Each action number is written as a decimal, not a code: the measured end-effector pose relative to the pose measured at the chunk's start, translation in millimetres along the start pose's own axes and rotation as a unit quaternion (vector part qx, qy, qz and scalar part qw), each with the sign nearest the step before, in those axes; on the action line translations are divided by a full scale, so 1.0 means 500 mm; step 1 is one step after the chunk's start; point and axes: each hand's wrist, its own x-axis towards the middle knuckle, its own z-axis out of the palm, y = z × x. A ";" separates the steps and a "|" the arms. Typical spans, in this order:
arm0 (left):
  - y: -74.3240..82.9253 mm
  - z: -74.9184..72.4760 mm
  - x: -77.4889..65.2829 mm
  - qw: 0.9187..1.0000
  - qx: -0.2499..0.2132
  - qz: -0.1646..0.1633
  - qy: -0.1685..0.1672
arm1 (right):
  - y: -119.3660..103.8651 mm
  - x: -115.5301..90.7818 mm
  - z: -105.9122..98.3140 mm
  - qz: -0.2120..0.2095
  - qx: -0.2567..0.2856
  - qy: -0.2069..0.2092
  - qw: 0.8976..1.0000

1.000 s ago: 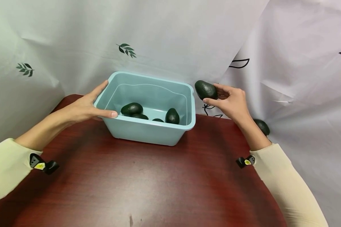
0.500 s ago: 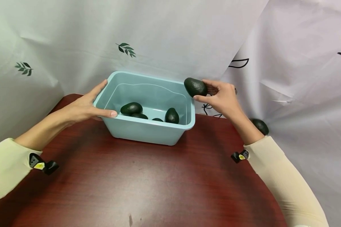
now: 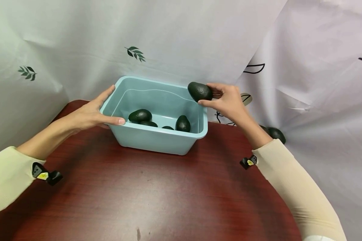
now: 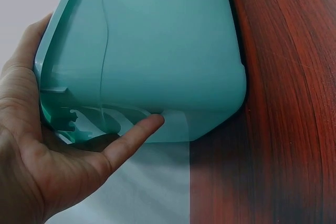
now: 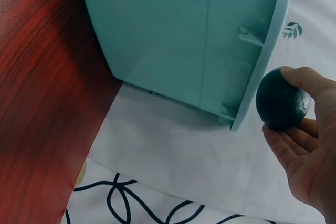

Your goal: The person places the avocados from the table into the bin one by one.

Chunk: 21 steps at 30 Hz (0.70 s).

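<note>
In the head view, my right hand [image 3: 227, 102] pinches a dark green avocado [image 3: 200, 91] between thumb and fingers, high at the back right corner of a light blue plastic tub [image 3: 154, 142]. The right wrist view shows this avocado [image 5: 283, 99] close to the tub's rim [image 5: 268, 56]. My left hand [image 3: 88, 113] rests at the tub's left end, its thumb laid along the front rim and its fingers spread straight. A straight finger touches the outer wall in the left wrist view. Several avocados lie inside, one at the left [image 3: 140, 115] and another at the right [image 3: 183, 124]; the front wall partly hides some.
The tub stands at the back of a dark red wooden table [image 3: 151, 190]. A white printed drape [image 3: 181, 40] hangs right behind it. Past my right forearm, by the table's right edge, lies another avocado [image 3: 276, 134], with one more partly hidden beside it.
My right hand has carried its avocado leftward, from beside the tub to over its back right corner. A second avocado shows behind my right forearm. My left hand and the tub have stayed put.
</note>
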 end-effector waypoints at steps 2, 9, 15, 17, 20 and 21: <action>0.001 0.000 0.000 1.000 0.000 -0.001 0.000 | -0.005 0.003 0.004 -0.002 -0.002 -0.005 1.000; 0.003 0.002 0.002 1.000 0.003 -0.001 0.001 | -0.013 0.017 0.018 -0.004 -0.006 -0.020 1.000; 0.002 0.001 0.000 1.000 0.010 -0.008 0.003 | -0.013 0.028 0.027 0.002 0.002 -0.033 0.999; 0.001 0.000 0.000 1.000 0.012 -0.008 0.003 | -0.012 0.030 0.029 0.005 0.003 -0.040 0.999; 0.000 0.000 0.000 1.000 0.013 -0.008 0.003 | -0.008 0.030 0.030 0.010 0.004 -0.048 0.999; 0.000 0.000 -0.001 1.000 0.013 -0.009 0.003 | -0.007 0.030 0.029 0.010 0.003 -0.048 0.999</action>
